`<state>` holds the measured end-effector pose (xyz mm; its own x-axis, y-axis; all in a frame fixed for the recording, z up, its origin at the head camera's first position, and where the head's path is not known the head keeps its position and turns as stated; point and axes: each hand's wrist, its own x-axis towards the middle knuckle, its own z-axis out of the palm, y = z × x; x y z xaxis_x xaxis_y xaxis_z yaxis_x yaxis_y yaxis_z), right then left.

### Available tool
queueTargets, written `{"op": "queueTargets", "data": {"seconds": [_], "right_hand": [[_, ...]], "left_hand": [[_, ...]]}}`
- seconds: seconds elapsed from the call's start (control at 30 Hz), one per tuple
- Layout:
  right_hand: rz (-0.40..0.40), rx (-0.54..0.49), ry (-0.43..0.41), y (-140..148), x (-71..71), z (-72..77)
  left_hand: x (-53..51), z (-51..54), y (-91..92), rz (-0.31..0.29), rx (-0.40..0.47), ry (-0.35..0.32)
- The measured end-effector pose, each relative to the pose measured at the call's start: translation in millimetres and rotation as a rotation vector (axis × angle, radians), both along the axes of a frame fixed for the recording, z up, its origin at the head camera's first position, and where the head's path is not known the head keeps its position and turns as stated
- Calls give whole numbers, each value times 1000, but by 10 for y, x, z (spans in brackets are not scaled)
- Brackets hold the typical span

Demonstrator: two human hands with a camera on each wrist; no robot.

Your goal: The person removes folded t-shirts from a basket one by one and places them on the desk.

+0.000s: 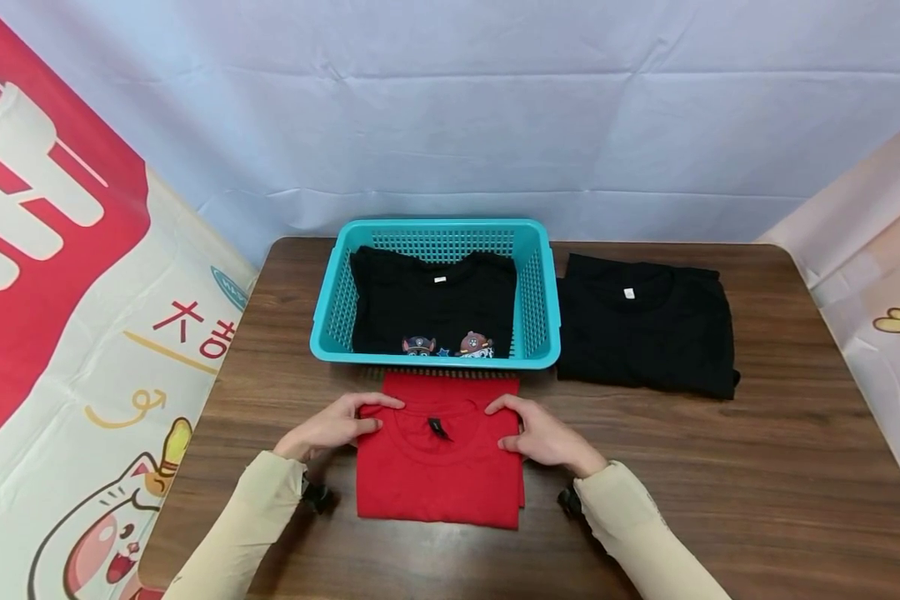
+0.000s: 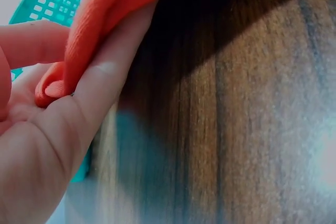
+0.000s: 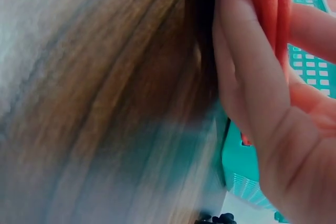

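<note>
A folded red T-shirt (image 1: 438, 483) lies in front of the basket, with its neckline and dark label facing up. My left hand (image 1: 333, 423) grips its left side, and my right hand (image 1: 543, 433) grips the right side. In the left wrist view, fingers (image 2: 107, 72) run beneath the red fabric (image 2: 100, 19) while another digit presses from the other side. The right wrist view likewise has red layers (image 3: 268, 9) held between the digits, with fingers (image 3: 252, 56) underneath. Red cloth at the back reaches the basket's front edge.
Directly behind the red shirt stands a turquoise plastic basket (image 1: 435, 362), holding a folded black T-shirt (image 1: 435, 304) with cartoon prints. To the basket's right, another folded black T-shirt (image 1: 645, 337) lies on the wooden table (image 1: 720, 467). A white cloth (image 1: 480, 125) hangs behind the table.
</note>
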<state>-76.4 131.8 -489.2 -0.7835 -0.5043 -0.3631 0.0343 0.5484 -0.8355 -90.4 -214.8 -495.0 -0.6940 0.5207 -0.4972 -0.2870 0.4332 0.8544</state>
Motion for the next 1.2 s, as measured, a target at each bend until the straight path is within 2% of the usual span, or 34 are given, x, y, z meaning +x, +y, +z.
{"op": "queueTargets", "data": {"seconds": [0.2,0.43,0.77,1.1,1.2], "right_hand": [[0,23,-12,-5,-9,-13],[-12,37,-33,-6,-9,-23],[-16,31,-56,-1,11,-10],[-31,122,-4,-10,22,44],[-10,151,25,17,6,87]], "left_hand": [[5,-32,7,24,31,-10],[7,-38,28,31,-3,11],[-7,-10,32,-63,-59,196],[-5,122,12,-75,-127,233],[-5,159,-3,-85,-159,296]]}}
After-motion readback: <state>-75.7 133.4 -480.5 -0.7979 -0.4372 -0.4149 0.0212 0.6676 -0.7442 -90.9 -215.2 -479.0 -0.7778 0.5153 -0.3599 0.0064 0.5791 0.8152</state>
